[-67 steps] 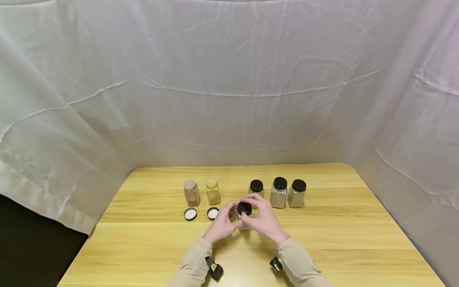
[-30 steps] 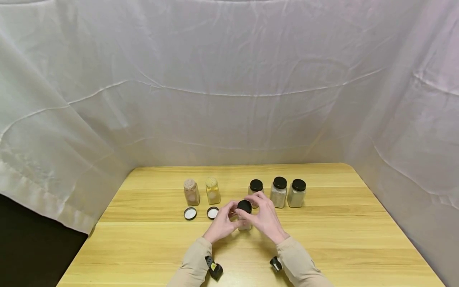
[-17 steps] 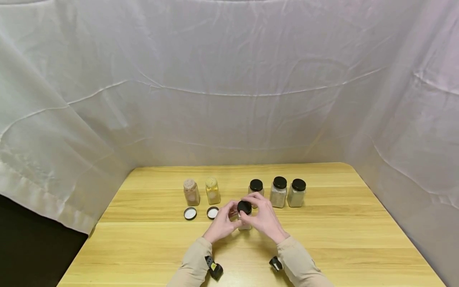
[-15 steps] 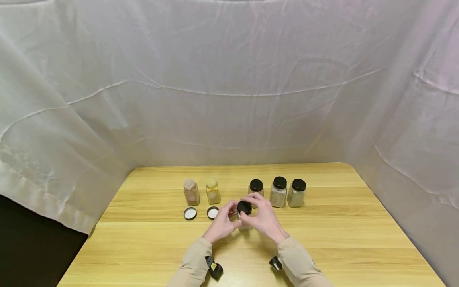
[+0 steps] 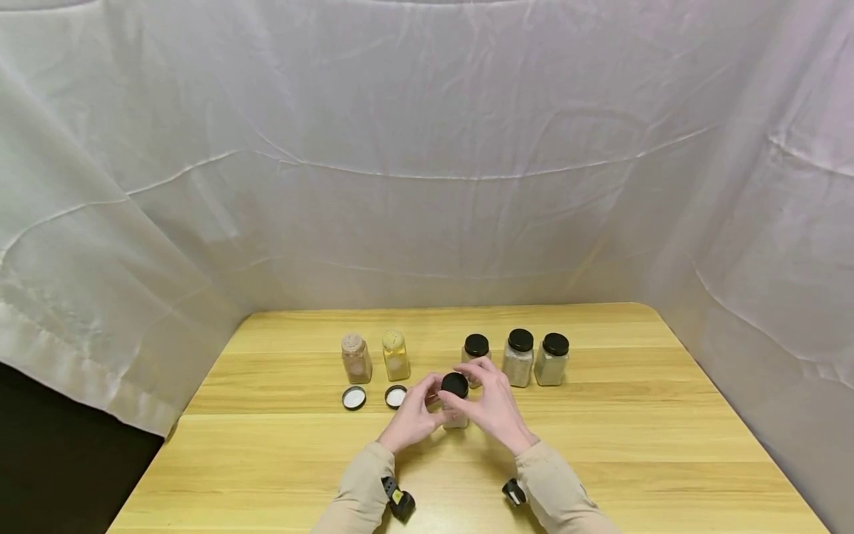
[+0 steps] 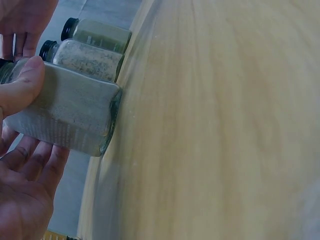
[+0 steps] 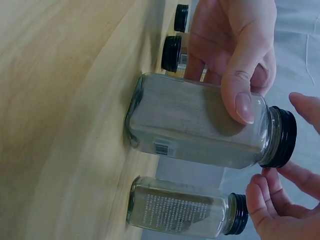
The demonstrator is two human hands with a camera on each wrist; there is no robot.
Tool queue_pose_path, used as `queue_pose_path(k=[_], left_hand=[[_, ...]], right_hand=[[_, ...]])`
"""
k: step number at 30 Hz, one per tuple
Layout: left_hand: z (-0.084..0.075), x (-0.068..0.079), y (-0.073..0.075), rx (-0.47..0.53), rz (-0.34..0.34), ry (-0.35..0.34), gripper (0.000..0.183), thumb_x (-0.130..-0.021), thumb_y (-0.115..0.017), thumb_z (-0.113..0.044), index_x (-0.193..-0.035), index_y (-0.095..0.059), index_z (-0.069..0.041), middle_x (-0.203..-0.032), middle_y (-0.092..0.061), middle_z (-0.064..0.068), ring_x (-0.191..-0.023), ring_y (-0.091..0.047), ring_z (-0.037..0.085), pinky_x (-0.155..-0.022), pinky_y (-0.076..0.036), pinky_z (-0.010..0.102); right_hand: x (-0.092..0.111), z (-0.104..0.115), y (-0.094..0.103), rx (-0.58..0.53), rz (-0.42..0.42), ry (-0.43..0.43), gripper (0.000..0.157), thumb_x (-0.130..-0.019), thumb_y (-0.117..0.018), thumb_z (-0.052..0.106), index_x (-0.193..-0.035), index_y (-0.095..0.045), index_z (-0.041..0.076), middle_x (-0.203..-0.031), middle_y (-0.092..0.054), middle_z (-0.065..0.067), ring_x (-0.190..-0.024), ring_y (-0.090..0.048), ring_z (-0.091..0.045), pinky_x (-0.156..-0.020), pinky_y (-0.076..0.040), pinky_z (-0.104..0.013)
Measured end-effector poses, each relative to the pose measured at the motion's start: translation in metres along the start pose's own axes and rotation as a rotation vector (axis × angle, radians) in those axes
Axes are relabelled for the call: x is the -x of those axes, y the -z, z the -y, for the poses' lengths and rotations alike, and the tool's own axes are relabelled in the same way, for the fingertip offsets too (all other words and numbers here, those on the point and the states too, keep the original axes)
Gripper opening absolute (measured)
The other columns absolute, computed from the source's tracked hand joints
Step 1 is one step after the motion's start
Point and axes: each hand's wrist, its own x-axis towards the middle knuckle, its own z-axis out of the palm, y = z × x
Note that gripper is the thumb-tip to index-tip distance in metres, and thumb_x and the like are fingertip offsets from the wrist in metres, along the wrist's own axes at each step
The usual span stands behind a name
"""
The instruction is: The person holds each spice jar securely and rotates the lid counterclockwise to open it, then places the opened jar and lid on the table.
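Observation:
A square glass spice jar (image 5: 456,418) of pale powder stands upright on the table, a black screw lid (image 5: 455,384) on its top. My left hand (image 5: 412,420) grips the jar's body; in the left wrist view its thumb (image 6: 31,80) presses one face while the fingers lie along the opposite side. My right hand (image 5: 491,408) is at the lid, fingers curled around its rim. In the right wrist view the right fingertips (image 7: 267,172) touch the lid's edge, and the right thumb (image 7: 306,107) lies just beside it. The lid still sits on the jar's neck.
Behind the right hand stand three black-lidded jars: a partly hidden one (image 5: 477,347), a speckled one (image 5: 519,363) and a greenish one (image 5: 551,365). At left are lidless brown (image 5: 356,362) and yellow (image 5: 396,360) shakers, with upturned lids (image 5: 353,398) before them.
My right thumb and fingers have shifted back and forth around the lid's rim; the thumb now lies further left than half a second ago. Left hand and jar stay in place.

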Motion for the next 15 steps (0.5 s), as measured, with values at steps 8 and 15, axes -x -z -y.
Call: queue_pose_path(k=[8,15], left_hand=[[-0.001,0.0,-0.001,-0.004,-0.01,0.017,0.043,-0.086,-0.079,-0.007,-0.123,-0.058,-0.001,-0.117,-0.068,0.016,-0.115,-0.067,0.03,-0.109,-0.053,0.039],[-0.022,0.002,0.0,0.006,-0.01,0.031,0.042,-0.083,-0.072,0.01,-0.122,-0.057,0.006,-0.117,-0.068,0.023,-0.112,-0.065,0.036,-0.108,-0.053,0.042]], right_hand=[[-0.002,-0.001,0.0,0.009,-0.017,0.021,0.031,-0.078,-0.087,0.018,-0.104,-0.075,0.006,-0.099,-0.068,-0.004,-0.087,-0.064,-0.019,-0.076,-0.058,-0.038],[-0.002,0.002,0.003,-0.017,0.053,0.038,0.033,-0.078,-0.079,0.006,-0.11,-0.074,0.001,-0.111,-0.069,-0.011,-0.097,-0.067,-0.023,-0.083,-0.059,-0.044]])
